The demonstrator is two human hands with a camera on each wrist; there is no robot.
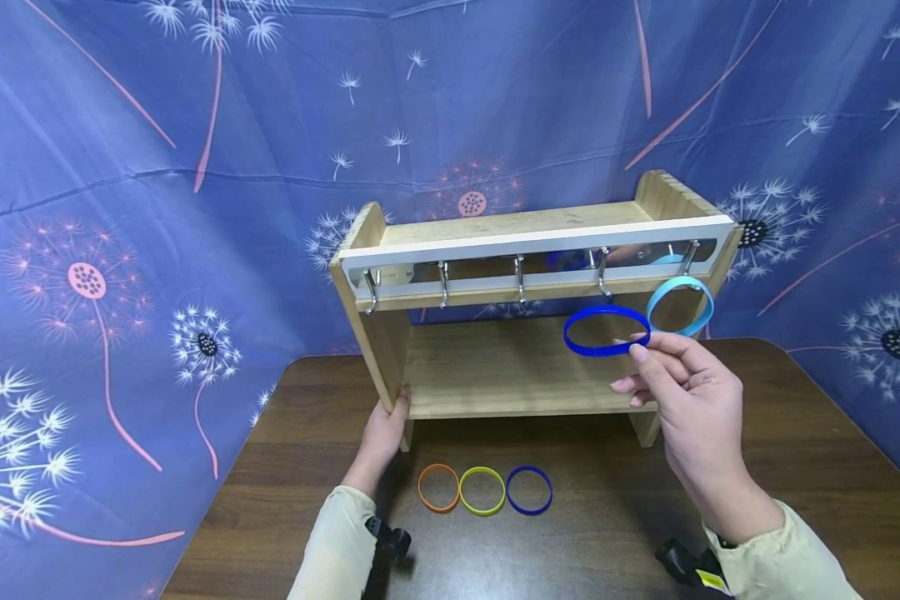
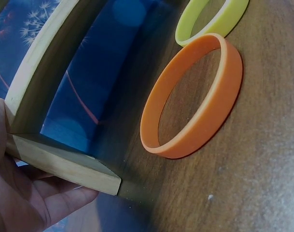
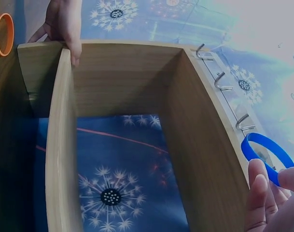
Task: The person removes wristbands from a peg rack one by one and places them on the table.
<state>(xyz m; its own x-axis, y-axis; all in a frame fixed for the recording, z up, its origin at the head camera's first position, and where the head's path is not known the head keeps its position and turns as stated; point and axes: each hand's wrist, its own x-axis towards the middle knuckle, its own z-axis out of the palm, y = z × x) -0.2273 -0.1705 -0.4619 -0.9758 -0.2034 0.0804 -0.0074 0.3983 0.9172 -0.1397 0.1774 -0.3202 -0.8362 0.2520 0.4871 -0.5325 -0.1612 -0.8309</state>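
My right hand [image 1: 701, 408] pinches a blue silicone wristband [image 1: 606, 353] between thumb and fingertips, in front of the hooks at the right of a wooden rack [image 1: 525, 379]. In the right wrist view the blue band [image 3: 270, 140] overlaps the hook strip's edge. A light-blue wristband [image 1: 710, 308] hangs from the rightmost hook [image 1: 691, 254]. My left hand [image 1: 381, 437] grips the rack's lower left side panel; the left wrist view shows the fingers [image 2: 64, 205] curled under that wood. On the table, in front of the rack, lie an orange band [image 1: 420, 493], a yellow band [image 1: 503, 498] and a dark-blue band [image 1: 550, 498].
The rack's white-framed strip carries several metal hooks, among them one at the far left [image 1: 371, 292] and one in the middle [image 1: 521, 279]. The brown table [image 1: 270, 500] reaches back to a blue dandelion-print cloth [image 1: 270, 125]. Wrist cameras [image 1: 675, 560] sit by the sleeves.
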